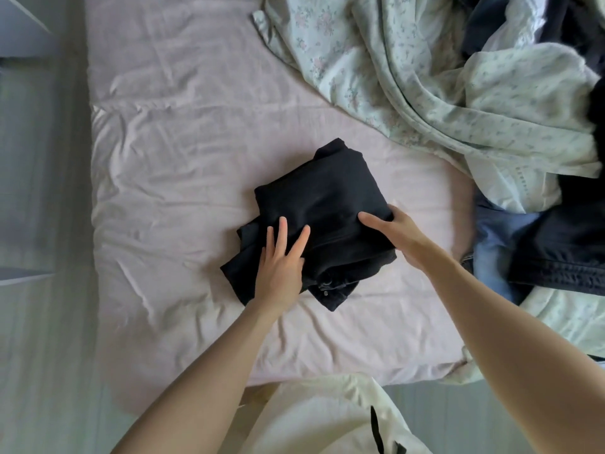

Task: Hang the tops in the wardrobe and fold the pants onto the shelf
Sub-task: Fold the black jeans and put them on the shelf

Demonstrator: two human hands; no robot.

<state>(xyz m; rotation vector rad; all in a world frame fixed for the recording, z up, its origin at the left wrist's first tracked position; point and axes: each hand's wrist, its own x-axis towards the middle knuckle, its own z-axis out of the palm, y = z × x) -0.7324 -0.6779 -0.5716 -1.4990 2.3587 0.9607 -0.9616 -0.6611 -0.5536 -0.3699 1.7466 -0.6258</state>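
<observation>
Folded black pants (322, 204) lie in a thick bundle in the middle of the bed, waistband button at the near edge. My left hand (280, 263) rests flat on the bundle's near left part, fingers straight and spread. My right hand (391, 232) holds the bundle's right edge, thumb on top and fingers hidden under the fabric. More clothes lie at the right: blue jeans (494, 244) and a dark navy garment (563, 253).
The bed has a pale pink sheet (183, 178). A crumpled floral duvet (442, 93) covers the far right, with dark clothes on it at the top right corner. A pale floor runs along the left. A white garment (314, 417) hangs at the bottom centre.
</observation>
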